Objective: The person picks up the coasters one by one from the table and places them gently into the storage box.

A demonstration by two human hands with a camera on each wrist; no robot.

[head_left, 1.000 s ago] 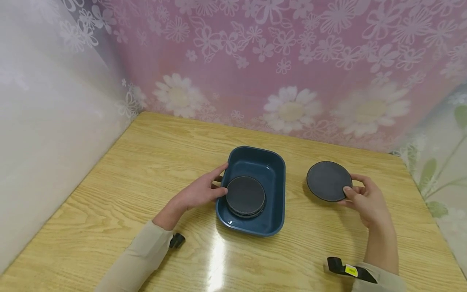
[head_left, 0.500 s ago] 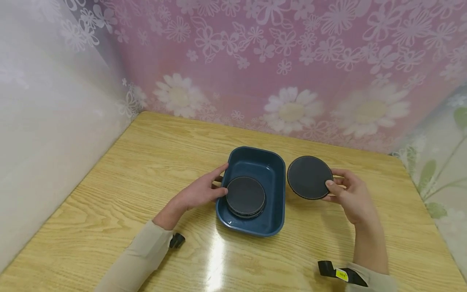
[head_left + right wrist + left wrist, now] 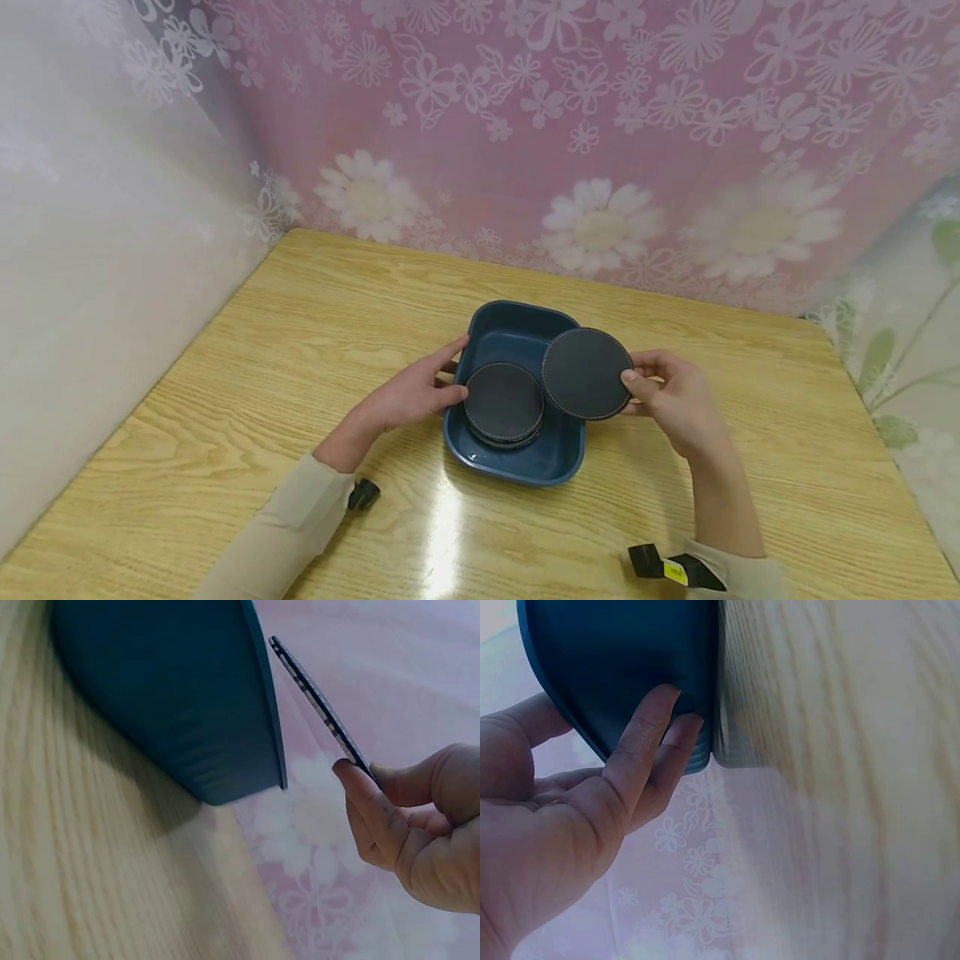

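A round black leather coaster with pale edge stitching (image 3: 587, 373) is pinched at its right edge by my right hand (image 3: 678, 400), thumb on top and fingers beneath. It overlaps the right rim of a dark blue rectangular tray (image 3: 525, 458) in the head view. The right wrist view shows this coaster (image 3: 319, 705) edge-on, tilted and above the tray's rim. Inside the tray lies a small stack of matching coasters (image 3: 504, 402), toward the near left. My left hand (image 3: 408, 393) holds the tray's left side, thumb over the rim, with fingertips (image 3: 660, 701) against the outer wall.
The tray stands on a light wood-grain table (image 3: 337, 317). A pink floral curtain (image 3: 480, 167) hangs behind its far edge, and a pale wall covering (image 3: 112, 250) rises on the left. Black straps (image 3: 678, 568) are worn on both wrists over beige sleeves.
My right hand has carried the coaster leftward, from beside the tray to over its right rim. The left hand, tray and stacked coasters have stayed in place.
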